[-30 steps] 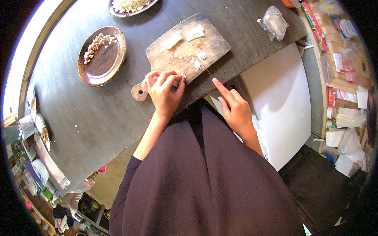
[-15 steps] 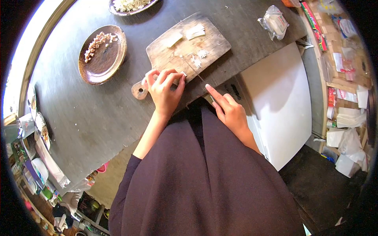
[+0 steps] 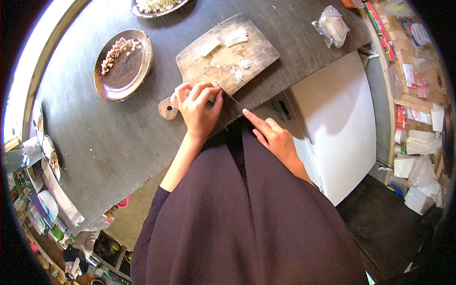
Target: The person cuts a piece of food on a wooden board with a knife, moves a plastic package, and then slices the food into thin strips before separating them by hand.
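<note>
A worn wooden cutting board (image 3: 194, 71) with a handle lies on the dark table. My left hand (image 3: 198, 107) rests at its near edge, fingertips bunched on a small pale piece of food mostly hidden by them. My right hand (image 3: 275, 137) grips a knife (image 3: 232, 99), index finger stretched along its spine; the handle is hidden in the hand. The thin blade reaches over the board's near edge, its tip beside my left fingertips. Farther up the board lie pale flat slices (image 3: 236, 37), another pale slab (image 3: 209, 47) and small chopped white bits (image 3: 238, 73).
Left of the board stands a brown plate (image 3: 128, 78) with pinkish diced pieces (image 3: 118, 52). A second plate (image 3: 164, 13) of pale shreds is at the far edge. A plastic-wrapped package (image 3: 332, 29) lies at right. A white cabinet (image 3: 337, 114) stands below the table; cluttered shelves (image 3: 418, 137) are beyond.
The knife and my right hand have shifted slightly left and down, bringing the blade tip closer to my left fingertips. My left hand has stayed nearly still.
</note>
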`<state>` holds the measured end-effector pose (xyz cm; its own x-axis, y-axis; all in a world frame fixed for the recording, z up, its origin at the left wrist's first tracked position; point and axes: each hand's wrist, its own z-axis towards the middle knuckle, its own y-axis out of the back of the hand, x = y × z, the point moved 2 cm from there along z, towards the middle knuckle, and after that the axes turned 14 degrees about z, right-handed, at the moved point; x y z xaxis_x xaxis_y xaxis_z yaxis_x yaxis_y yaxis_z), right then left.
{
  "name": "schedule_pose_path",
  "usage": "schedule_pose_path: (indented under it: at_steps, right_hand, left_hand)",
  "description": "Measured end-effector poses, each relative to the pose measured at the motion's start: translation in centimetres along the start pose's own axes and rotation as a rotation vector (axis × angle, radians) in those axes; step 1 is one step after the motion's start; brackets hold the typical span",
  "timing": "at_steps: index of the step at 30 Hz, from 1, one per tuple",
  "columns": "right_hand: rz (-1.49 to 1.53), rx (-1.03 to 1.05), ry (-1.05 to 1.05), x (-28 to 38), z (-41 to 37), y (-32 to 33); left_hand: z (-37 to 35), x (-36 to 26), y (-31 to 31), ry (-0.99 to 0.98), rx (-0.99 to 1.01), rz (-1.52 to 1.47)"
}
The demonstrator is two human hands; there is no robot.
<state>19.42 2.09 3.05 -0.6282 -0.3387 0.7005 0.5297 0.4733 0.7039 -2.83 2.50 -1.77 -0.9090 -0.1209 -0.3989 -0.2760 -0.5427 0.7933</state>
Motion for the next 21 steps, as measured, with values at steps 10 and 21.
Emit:
schedule_pose_path:
  at_steps: [10, 21]
  right_hand:
    - [-0.011, -0.021, 0.015, -0.3, 0.1, -0.6]
    - [-0.011, -0.028, -0.005, -0.6, 0.1, -0.4]
  left_hand:
    - [0.0, 0.0, 0.0, 0.002, -0.002, -0.007]
    - [0.1, -0.1, 0.1, -0.002, -0.009, 0.009]
